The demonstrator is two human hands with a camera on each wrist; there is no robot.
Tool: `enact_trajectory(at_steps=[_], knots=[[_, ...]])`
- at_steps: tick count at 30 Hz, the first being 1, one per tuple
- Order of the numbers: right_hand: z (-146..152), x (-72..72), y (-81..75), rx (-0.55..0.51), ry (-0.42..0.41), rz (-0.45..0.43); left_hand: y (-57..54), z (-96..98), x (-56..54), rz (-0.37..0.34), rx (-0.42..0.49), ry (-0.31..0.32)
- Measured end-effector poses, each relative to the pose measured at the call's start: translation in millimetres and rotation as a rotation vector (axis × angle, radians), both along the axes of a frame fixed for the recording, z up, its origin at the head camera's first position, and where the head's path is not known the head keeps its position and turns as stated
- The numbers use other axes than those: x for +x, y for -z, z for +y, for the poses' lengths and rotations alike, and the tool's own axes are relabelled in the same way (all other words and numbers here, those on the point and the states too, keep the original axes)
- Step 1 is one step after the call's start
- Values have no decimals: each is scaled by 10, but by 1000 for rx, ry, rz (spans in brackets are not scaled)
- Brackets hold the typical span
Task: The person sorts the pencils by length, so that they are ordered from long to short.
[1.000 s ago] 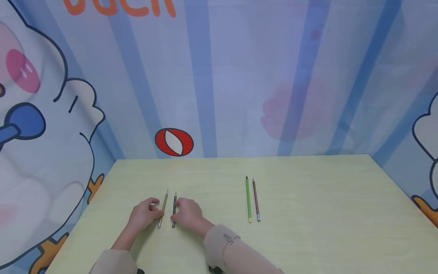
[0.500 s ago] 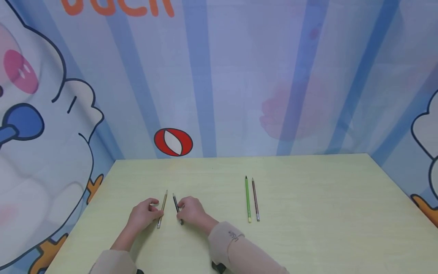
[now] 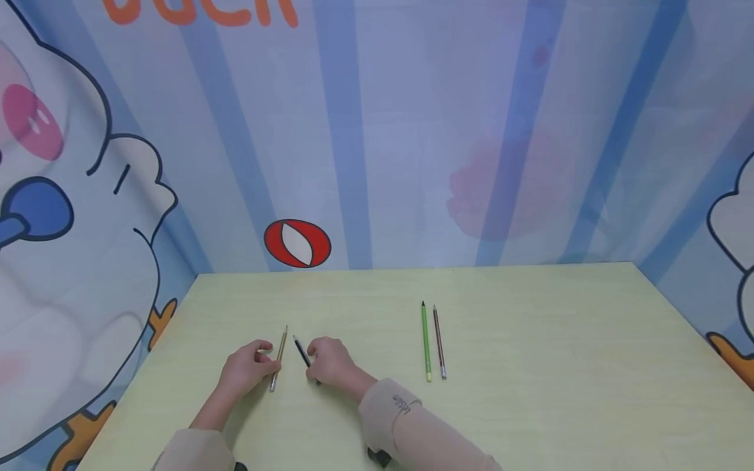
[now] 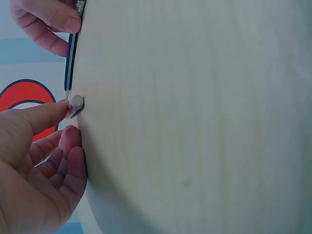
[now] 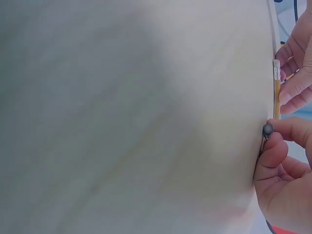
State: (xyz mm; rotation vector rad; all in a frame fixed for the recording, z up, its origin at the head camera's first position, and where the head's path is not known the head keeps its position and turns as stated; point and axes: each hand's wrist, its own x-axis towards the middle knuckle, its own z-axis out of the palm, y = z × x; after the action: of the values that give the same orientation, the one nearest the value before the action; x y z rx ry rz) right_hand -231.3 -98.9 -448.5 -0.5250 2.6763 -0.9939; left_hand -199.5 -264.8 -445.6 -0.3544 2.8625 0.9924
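Observation:
In the head view my left hand (image 3: 246,369) holds a yellow pencil (image 3: 283,343) lying on the table, its thumb against the lower part and its other fingers curled. The left wrist view looks onto the yellow pencil's eraser end (image 4: 76,102), beside the thumb tip. My right hand (image 3: 332,363) pinches a dark pencil (image 3: 302,352) near its lower end, partly hidden by the fingers. This pencil tilts, its point up and left toward the yellow pencil's point. The right wrist view shows the dark pencil's rounded end (image 5: 267,129) between thumb and finger.
A green pencil (image 3: 426,343) and a dark red pencil (image 3: 440,345) lie side by side right of the hands on the pale wooden table (image 3: 559,366). A printed blue backdrop (image 3: 406,131) rises behind the table's far edge.
My right hand has moved slightly right and turned the dark pencil from nearly upright in view to a leftward slant. My left hand and the yellow pencil have stayed in place.

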Motion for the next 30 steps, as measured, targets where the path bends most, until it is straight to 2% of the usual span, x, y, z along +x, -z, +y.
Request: enact_trajectory(at_steps=[6, 12, 23, 30], knots=[[11, 10, -20, 5, 5, -9, -2, 2, -3, -5, 14, 6], [42, 12, -3, -72, 15, -23, 6, 10, 0, -4, 16, 5], [83, 24, 23, -288, 57, -162, -26, 42, 4, -1, -17, 16], [146, 100, -45, -345, 42, -227, -41, 132, -2, -16, -44, 14]])
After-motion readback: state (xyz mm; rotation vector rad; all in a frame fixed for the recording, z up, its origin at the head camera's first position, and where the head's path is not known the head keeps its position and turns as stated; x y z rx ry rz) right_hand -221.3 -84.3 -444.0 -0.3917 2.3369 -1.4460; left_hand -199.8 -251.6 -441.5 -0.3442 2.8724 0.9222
